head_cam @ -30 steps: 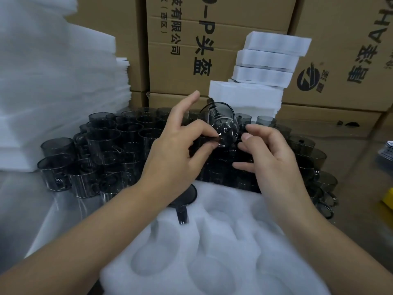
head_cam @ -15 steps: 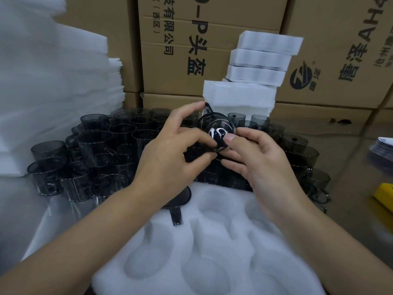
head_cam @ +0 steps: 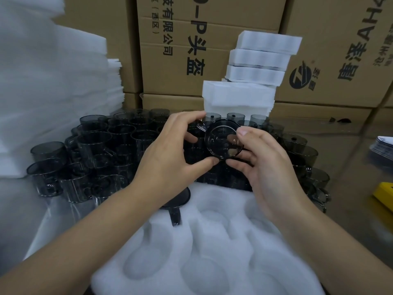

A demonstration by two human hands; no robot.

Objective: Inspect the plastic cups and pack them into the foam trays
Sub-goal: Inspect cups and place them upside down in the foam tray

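A smoky dark plastic cup (head_cam: 221,138) is held up with its round end facing me, above the crowd of cups. My left hand (head_cam: 170,158) pinches its left rim between forefinger and thumb. My right hand (head_cam: 263,162) grips its right side, thumb on the rim and fingers curled behind and under. Below them lies a white foam tray (head_cam: 204,248) with round pockets. One dark cup (head_cam: 177,202) sits in the tray's far left pocket, handle pointing toward me, partly hidden by my left wrist.
Several dark handled cups (head_cam: 95,150) stand packed together behind the tray. White foam sheets (head_cam: 42,81) are piled at the left. Stacked foam trays (head_cam: 255,67) lean against cardboard boxes (head_cam: 191,50) at the back. A yellow object (head_cam: 385,193) lies at the right edge.
My right hand has closed in and taken hold of the cup's right side. The cup has turned so that its round end faces me and has shifted slightly right.
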